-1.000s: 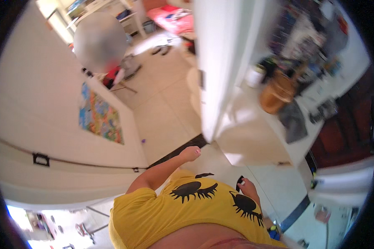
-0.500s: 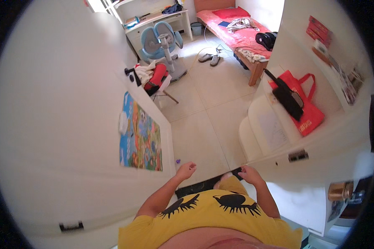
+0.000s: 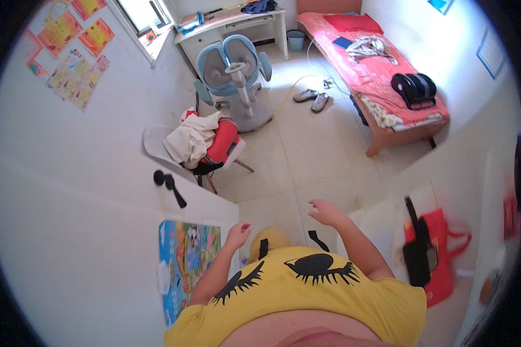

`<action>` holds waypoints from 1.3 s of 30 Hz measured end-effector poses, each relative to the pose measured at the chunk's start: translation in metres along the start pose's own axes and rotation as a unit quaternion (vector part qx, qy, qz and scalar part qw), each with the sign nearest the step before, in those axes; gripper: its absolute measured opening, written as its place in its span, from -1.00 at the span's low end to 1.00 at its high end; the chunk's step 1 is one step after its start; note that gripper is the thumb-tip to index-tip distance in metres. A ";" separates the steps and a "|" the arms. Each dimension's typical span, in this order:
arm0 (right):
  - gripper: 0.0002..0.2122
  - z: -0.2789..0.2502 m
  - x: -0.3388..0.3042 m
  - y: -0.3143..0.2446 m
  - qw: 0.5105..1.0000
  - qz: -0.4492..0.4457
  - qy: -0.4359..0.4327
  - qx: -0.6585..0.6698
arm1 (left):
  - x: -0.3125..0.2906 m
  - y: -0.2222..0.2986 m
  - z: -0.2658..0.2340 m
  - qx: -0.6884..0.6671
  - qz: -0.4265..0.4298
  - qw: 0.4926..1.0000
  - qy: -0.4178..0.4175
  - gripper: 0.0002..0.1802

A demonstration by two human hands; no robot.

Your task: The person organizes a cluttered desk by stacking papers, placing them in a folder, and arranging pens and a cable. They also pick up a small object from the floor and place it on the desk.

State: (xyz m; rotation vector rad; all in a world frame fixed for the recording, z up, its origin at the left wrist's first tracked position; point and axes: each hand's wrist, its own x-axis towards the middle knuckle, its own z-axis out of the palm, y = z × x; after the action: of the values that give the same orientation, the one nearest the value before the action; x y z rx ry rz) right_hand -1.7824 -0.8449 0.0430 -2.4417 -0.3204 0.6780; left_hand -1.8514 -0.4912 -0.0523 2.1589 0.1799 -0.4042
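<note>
My left hand (image 3: 238, 235) hangs in front of my yellow shirt (image 3: 307, 274), beside the white door (image 3: 116, 243). Its fingers curl loosely, and nothing shows in them. Farther forward over the tiled floor (image 3: 272, 185), my right hand (image 3: 326, 213) has its fingers loosely apart and holds nothing. Closest to the left hand is a colourful picture poster (image 3: 191, 260) on the door, with the black door handle (image 3: 171, 188) above it. Neither hand touches these things.
Ahead on the left stands a chair with a white cloth (image 3: 194, 137) and a red item (image 3: 223, 141). Beyond are a blue-grey swivel chair (image 3: 231, 66) and a desk (image 3: 243, 22). Shoes (image 3: 312, 99) and a cable lie before the bed (image 3: 382, 87). A red bag (image 3: 440, 260) hangs right.
I have moved forward through the doorway into the room. The bed and chairs appear nearer, and the poster and red bag have shifted down in view. My right hand has reached farther forward.
</note>
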 end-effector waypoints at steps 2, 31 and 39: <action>-0.58 -0.034 0.057 0.003 1.000 -0.019 0.002 0.014 | 0.054 0.013 -0.013 -0.018 -0.014 0.999 0.027 -0.70; -0.63 -0.622 0.771 0.243 0.980 0.040 0.097 -0.168 | 0.853 0.438 -0.250 0.230 0.158 0.861 0.426 -0.60; -0.63 -0.665 0.981 0.131 0.991 -0.092 0.004 -0.102 | 0.934 0.424 -0.271 0.283 0.061 0.829 0.479 -0.84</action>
State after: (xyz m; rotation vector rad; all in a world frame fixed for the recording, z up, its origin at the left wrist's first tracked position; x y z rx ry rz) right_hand -0.5917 -0.9019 0.0452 -2.5645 -0.6302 0.5806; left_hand -0.8006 -0.5363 0.0896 2.7591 0.5231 0.8564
